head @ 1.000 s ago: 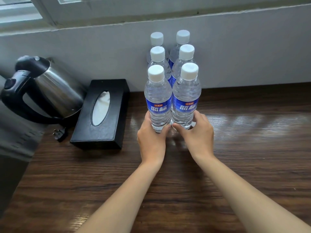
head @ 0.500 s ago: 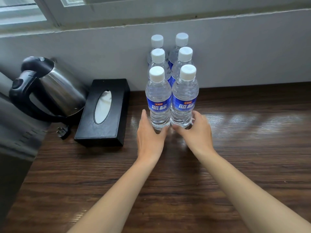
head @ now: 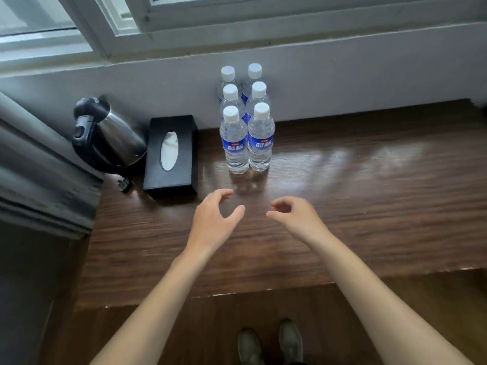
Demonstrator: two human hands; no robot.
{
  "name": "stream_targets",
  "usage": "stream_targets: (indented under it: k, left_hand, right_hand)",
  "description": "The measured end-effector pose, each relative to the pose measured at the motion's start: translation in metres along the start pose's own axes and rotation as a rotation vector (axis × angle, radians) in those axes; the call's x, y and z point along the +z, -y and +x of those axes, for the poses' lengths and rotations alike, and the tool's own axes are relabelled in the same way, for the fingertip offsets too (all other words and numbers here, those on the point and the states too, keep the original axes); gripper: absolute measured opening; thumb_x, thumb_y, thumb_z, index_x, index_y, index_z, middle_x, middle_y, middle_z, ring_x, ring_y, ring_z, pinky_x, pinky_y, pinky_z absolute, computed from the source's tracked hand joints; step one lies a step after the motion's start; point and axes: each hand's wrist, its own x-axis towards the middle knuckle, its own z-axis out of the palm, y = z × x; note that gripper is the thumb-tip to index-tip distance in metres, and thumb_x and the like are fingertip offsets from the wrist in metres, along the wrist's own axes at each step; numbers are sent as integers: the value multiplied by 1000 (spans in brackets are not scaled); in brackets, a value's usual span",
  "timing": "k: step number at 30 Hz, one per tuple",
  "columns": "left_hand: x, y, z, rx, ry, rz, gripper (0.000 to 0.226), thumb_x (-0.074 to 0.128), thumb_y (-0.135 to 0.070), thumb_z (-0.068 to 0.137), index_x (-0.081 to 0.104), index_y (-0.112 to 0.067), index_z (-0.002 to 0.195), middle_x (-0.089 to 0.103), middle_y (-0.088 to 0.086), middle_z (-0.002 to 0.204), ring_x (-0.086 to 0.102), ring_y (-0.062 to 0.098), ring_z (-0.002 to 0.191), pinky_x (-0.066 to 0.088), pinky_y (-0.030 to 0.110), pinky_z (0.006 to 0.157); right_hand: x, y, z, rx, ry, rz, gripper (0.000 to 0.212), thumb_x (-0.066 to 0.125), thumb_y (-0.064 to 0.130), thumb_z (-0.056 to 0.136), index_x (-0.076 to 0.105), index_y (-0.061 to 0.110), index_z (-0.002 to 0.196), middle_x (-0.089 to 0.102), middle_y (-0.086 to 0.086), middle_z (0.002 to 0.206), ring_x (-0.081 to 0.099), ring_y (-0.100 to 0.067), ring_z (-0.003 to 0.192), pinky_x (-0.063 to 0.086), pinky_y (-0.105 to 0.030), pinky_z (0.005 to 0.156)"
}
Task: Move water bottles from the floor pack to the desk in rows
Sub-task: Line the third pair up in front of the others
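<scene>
Change: both hands off the front pair since 0.5 s ago, now drawn back over the desk (head: 369, 206). Left hand (head: 210, 219) and right hand (head: 295, 217) loosely curled, holding nothing.
Water bottles (head: 247, 122): 6, upright, 2 cols x 3 rows, back pair by the wall. Third row looks placed; floor pack not in view.
Mat'ls: clear ribbed plastic, white caps, blue labels. Desk: dark glossy wood grain. Steel kettle (head: 110, 135), black tissue box (head: 171, 154) to the left.

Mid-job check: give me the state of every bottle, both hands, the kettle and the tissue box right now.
six water bottles: upright, capped, two columns of three
left hand: empty, loosely curled, off the bottles
right hand: empty, loosely curled
kettle: lid closed
tissue box: tissue showing in slot
</scene>
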Motion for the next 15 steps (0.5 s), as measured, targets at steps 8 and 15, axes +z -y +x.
stream_targets:
  k: [8,15]
  left_hand:
    - [-23,-24,-120,73,191,-6,28,74,-27,83,67,-26,110,72,-13,99,66,0,94,52,21,86]
    - [7,-44,-217,37,384,-23,30,74,-28,85,66,-26,113,70,-14,101,67,1,95,56,27,90]
  right_hand:
    - [-26,-5,-145,11,4,41,30,72,24,82,68,16,110,70,2,102,65,-10,97,46,-21,85]
    - [-49,-46,-255,99,-62,150,31,69,29,84,65,23,115,69,9,104,64,-2,96,49,-18,83]
